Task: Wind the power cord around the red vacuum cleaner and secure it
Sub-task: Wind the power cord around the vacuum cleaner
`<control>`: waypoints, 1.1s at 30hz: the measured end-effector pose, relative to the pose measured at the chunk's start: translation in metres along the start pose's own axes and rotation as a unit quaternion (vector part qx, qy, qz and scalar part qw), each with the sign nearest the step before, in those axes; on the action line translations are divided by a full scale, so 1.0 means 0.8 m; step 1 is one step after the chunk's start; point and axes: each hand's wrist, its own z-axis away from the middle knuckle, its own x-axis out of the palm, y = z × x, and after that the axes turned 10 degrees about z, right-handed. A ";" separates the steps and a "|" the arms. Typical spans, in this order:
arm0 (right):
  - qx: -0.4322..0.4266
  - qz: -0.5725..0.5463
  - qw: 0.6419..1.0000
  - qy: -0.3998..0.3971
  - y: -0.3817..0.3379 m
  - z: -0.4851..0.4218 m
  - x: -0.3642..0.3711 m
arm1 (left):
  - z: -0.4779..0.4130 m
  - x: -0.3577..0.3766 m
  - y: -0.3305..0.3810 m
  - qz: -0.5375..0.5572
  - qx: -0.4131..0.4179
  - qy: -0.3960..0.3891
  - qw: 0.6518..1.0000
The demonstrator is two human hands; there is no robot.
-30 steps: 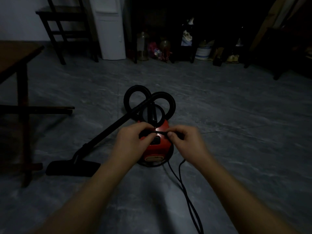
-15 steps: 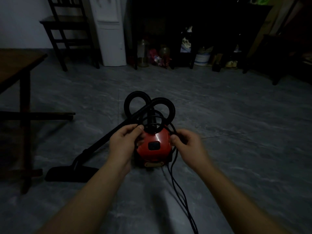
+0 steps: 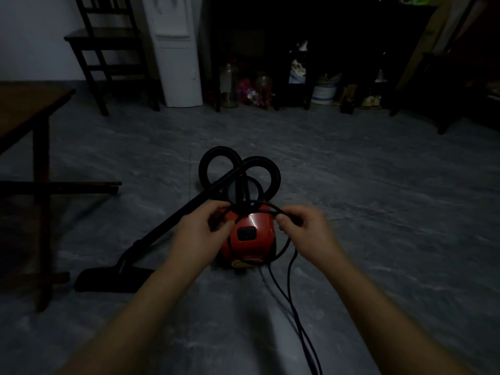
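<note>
in the centre of the frame the red vacuum cleaner (image 3: 253,239) stands on the grey floor (image 3: 378,212), with its black hose (image 3: 273,169) curled in two loops just behind it. the black power cord (image 3: 267,207) goes over the top of the red body from one hand to the other. the left hand (image 3: 201,234) has its fingers curled round the cord at the left side of the body. the right hand (image 3: 305,232) pinches the cord at the right side, thumb against fingers. below the right hand the cord makes a loop beside the body, and two strands run down to the lower edge of the frame. the black wand (image 3: 173,226) leads lower left to the floor nozzle (image 3: 113,278). a wooden table (image 3: 29,104) is at the left edge.
</note>
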 end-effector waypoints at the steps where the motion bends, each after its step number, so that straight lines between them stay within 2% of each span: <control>1: -0.004 0.020 1.000 -0.011 0.001 0.000 0.001 | 0.001 0.000 0.000 -0.020 0.005 -0.008 1.000; 7: 0.000 0.025 0.999 -0.028 0.001 -0.001 0.015 | 0.003 0.011 0.000 -0.086 0.017 -0.048 0.995; 12: -0.005 -0.005 0.999 -0.041 0.003 -0.001 0.013 | 0.001 0.011 -0.001 -0.098 0.038 -0.026 0.994; 18: -0.015 -0.032 0.998 -0.055 -0.002 -0.003 0.006 | -0.006 0.007 -0.002 -0.113 0.040 -0.044 0.992; 23: -0.010 -0.042 0.998 -0.049 -0.010 -0.004 0.002 | -0.004 0.009 0.003 -0.065 0.015 -0.073 0.995; 28: -0.007 -0.087 0.996 0.002 -0.014 -0.007 0.003 | -0.009 0.012 0.009 0.044 -0.056 -0.063 0.995; 33: -0.005 -0.104 0.994 0.020 -0.016 -0.004 -0.004 | -0.010 0.007 0.011 0.121 -0.114 -0.016 0.986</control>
